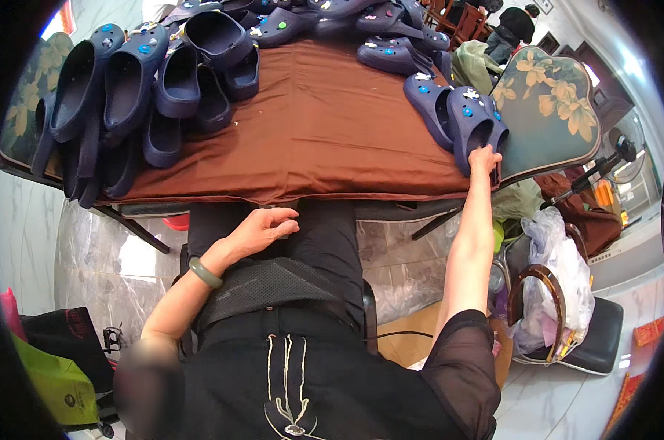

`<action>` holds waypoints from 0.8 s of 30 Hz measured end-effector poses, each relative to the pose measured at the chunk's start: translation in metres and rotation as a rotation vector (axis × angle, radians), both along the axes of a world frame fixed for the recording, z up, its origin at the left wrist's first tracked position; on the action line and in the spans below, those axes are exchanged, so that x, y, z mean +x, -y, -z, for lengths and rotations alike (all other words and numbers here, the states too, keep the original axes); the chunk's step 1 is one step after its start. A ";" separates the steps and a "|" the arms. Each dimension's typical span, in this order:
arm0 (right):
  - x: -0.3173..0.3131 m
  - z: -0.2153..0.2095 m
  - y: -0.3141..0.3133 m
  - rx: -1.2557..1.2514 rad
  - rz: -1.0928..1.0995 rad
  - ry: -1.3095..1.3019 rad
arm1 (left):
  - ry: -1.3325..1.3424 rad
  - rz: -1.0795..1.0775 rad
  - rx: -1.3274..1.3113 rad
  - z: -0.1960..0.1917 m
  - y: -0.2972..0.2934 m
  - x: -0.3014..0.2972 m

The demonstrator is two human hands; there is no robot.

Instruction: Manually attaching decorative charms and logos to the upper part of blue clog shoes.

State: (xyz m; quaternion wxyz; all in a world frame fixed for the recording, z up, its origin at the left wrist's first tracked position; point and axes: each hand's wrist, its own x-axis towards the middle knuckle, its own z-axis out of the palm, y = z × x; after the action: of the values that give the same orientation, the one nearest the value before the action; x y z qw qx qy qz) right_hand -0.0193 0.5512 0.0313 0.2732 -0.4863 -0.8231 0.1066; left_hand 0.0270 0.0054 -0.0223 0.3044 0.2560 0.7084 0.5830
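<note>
- The right hand grips the heel of a navy clog.
- The left hand is half open over the lap.
- More clogs lie on brown cloth.

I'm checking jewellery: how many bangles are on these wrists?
1: a green bangle, on the wrist of the left hand. None shows by the right hand, gripping a navy clog.

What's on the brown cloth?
Navy clogs, piled at left, along the far side and at right, where the right hand touches one. Whatever lies beneath the piles is covered, including that cloth itself.
</note>
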 end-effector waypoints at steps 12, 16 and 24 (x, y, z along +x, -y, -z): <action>0.022 0.015 0.035 0.512 0.018 -0.291 | -0.103 0.088 -0.143 0.009 0.006 0.000; -0.013 -0.012 0.050 -0.090 -0.075 -0.422 | -0.114 0.079 -0.155 0.011 0.008 -0.001; -0.041 -0.019 0.022 -0.022 -0.338 -0.564 | -0.130 0.101 -0.155 0.003 0.005 -0.002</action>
State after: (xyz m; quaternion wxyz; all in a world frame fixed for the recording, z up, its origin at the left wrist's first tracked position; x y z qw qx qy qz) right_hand -0.0604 0.5294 0.0498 0.4633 -0.2969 -0.7830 0.2899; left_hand 0.0254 0.0002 -0.0256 0.3058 0.3044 0.7558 0.4925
